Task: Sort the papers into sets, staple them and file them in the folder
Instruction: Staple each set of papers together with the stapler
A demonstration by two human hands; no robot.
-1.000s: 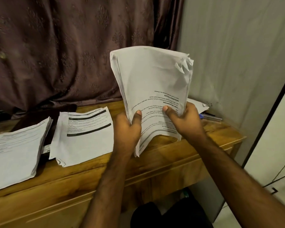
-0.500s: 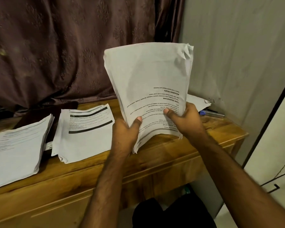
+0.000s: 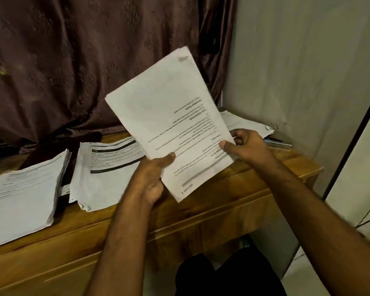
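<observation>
Both hands up, thumbs on top: left hand (image 3: pixel 152 178) and right hand (image 3: pixel 247 146) gripping tilted white paper bundle (image 3: pixel 169 116). Smooth brown wooden worktop (image 3: pixel 201 210) below.

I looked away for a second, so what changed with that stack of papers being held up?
The held papers swung from upright to tilted left, their fanned, curled top corner now squared flat. The left hand and right hand kept their grip on the lower edge. The two paper piles on the wooden table stayed put.
</observation>
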